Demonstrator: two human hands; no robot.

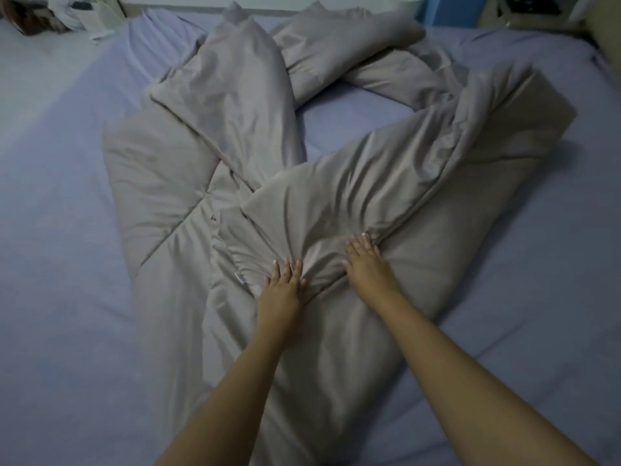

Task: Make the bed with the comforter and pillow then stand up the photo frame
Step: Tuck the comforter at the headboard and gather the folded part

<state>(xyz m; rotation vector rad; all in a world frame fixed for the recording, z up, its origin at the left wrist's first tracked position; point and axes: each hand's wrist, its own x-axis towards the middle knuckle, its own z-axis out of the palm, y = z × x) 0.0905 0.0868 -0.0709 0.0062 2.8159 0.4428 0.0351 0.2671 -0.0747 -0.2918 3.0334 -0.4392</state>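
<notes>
The puffy taupe-grey fabric comforter [336, 203] lies crumpled and twisted in the middle of the bed, folded over itself into thick ridges that ring a bare patch of the pale lavender bed sheet [60, 203]. Its surface is creased, with wrinkles radiating from the near fold. A taupe-grey pillow [336, 42] in matching fabric lies at the far end, partly under the comforter's folds. The left hand [282, 284] presses down on the near fold, fingers curling into bunched cloth. The right hand [364, 260], just beside it, pinches a gathered ridge of the same fold. Blurred clutter sits at the far left corner.
</notes>
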